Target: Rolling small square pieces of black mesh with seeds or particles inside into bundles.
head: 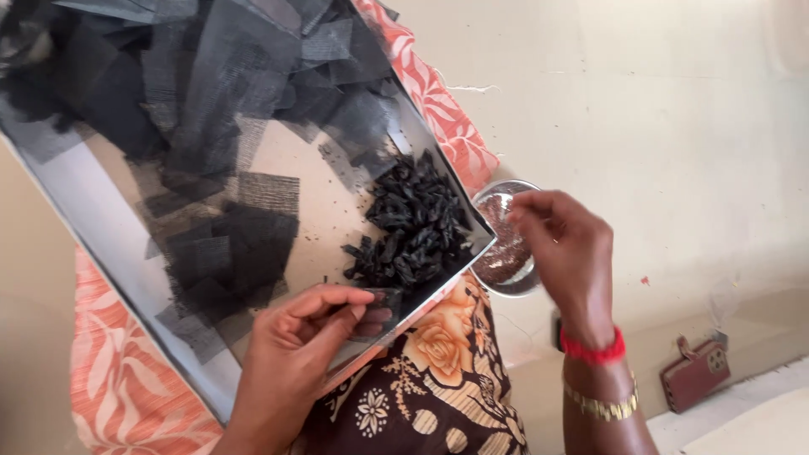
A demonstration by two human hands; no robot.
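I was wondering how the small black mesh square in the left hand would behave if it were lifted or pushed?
The mesh square, pinched by the left hand, looks sheer, so it is probably very light. The other black mesh pieces on the tray lie crumpled and overlapping, which suggests it is floppy rather than stiff. Pushed, it would likely slide or bunch up, not roll.

A pale, smooth floor (640, 109) carries a small round steel bowl of reddish-brown grains (506, 240) in the middle and a maroon pouch (693, 375) near right.
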